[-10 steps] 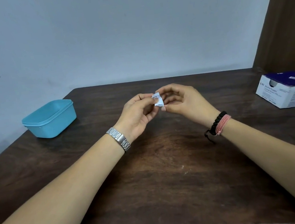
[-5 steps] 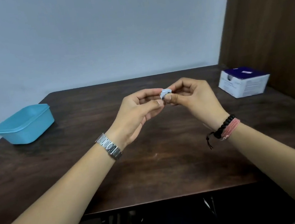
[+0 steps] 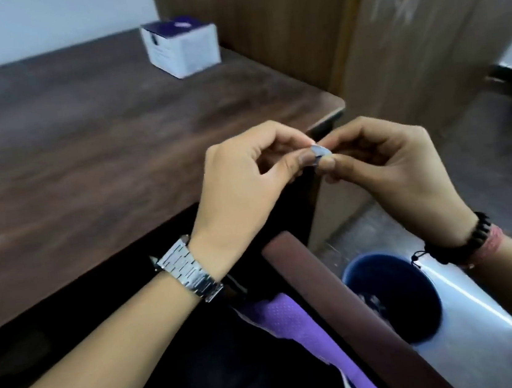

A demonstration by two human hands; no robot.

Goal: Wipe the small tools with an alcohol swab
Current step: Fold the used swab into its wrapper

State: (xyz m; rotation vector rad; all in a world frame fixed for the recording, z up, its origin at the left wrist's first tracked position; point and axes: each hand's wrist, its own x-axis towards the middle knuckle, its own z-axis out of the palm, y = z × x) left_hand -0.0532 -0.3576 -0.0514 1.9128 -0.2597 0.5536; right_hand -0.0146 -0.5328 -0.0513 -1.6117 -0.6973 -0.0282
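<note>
Between both hands, swab packet (image 3: pixel 320 153), pinched by left hand (image 3: pixel 246 175), right hand (image 3: pixel 386 161)

Two hands are showing: one left hand (image 3: pixel 240 179) and one right hand (image 3: pixel 386 165). Between them they are pinching one tiny white packet (image 3: pixel 320 153). One shiny metal watch (image 3: pixel 190 274) is sitting on the left wrist. Two bands are sitting on the right wrist: one black bead bracelet (image 3: pixel 467 242) and one pink band (image 3: pixel 491 244). One dark wooden table (image 3: pixel 81 144) is standing there. One white and purple box (image 3: pixel 182 49) is resting on it. One blue bin (image 3: pixel 396 296) is standing on the floor. One brown bar (image 3: pixel 342 305) is crossing in front.
</note>
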